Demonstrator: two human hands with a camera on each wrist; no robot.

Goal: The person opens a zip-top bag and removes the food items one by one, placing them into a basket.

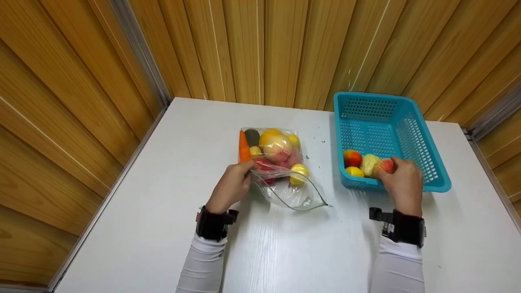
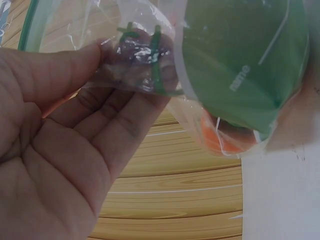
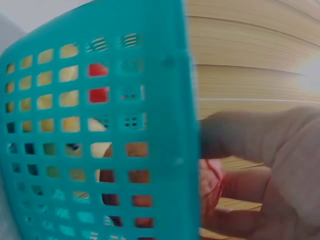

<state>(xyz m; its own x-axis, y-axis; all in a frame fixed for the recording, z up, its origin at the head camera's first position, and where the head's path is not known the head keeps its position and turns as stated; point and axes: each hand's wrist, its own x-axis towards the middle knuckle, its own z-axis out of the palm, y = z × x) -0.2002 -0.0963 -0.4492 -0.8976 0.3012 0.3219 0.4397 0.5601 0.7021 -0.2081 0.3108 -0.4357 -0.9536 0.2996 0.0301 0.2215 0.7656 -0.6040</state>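
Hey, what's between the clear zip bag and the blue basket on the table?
In the head view, just white tabletop with a few small dark specks lies between the bag and the basket.

Pale word "name" (image 2: 239,78) — printed on clear bag's (image 1: 285,196) green panel (image 2: 225,42).

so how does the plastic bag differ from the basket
The plastic bag is mostly see-through; the basket is opaque blue-green with holes.
The plastic bag lies on its side; the basket stands with its open top up.
The plastic bag is packed with produce; much of the basket's floor is bare.
Both contain produce and rest on the white table.
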